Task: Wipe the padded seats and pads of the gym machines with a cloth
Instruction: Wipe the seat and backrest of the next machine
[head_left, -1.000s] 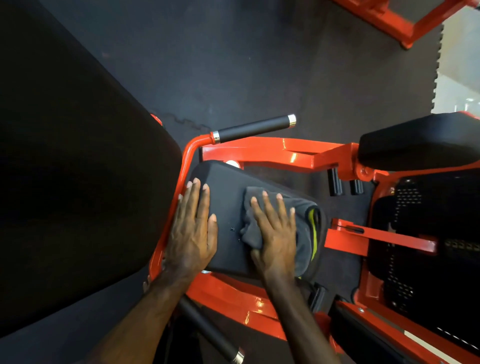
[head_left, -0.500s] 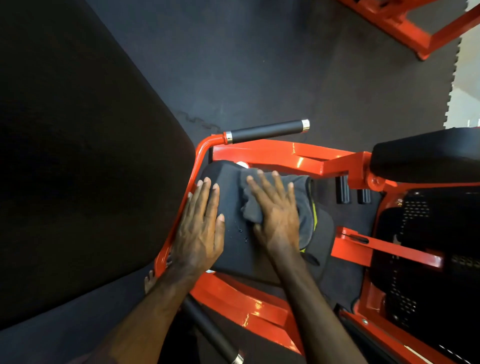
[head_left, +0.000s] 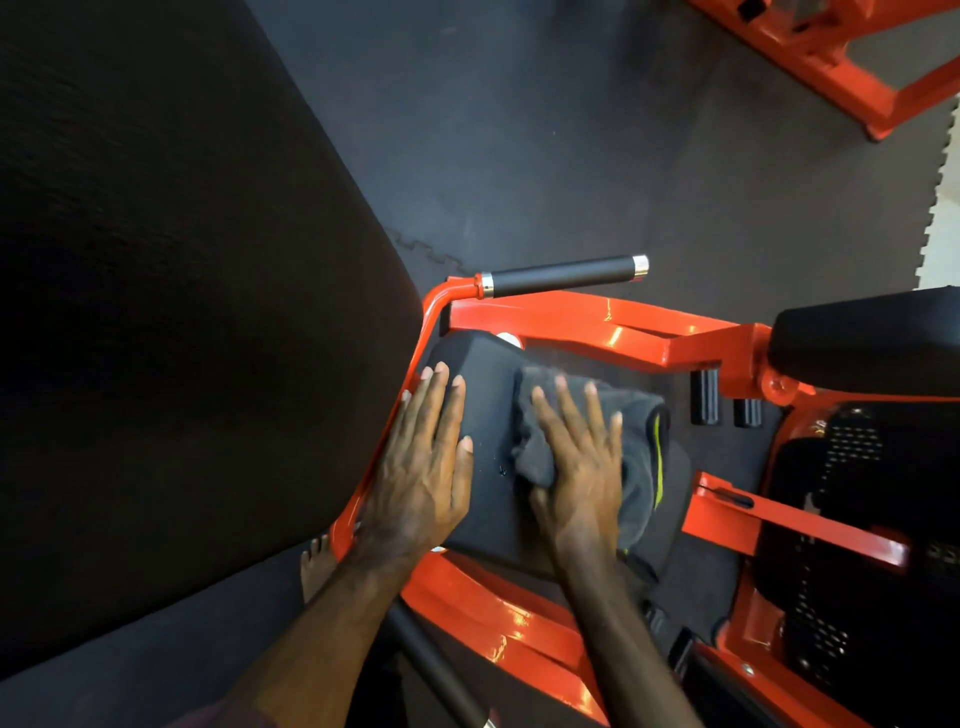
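My left hand (head_left: 421, 467) lies flat, steadying the seat pad (head_left: 488, 415); my right hand (head_left: 582, 467), fingers spread, presses the grey cloth (head_left: 639, 441) down to wipe.

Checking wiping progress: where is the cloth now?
In the head view, the cloth lies on the seat pad's right half, under the right hand.

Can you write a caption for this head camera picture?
Right hand presses a grey cloth on the seat; left hand rests beside it.
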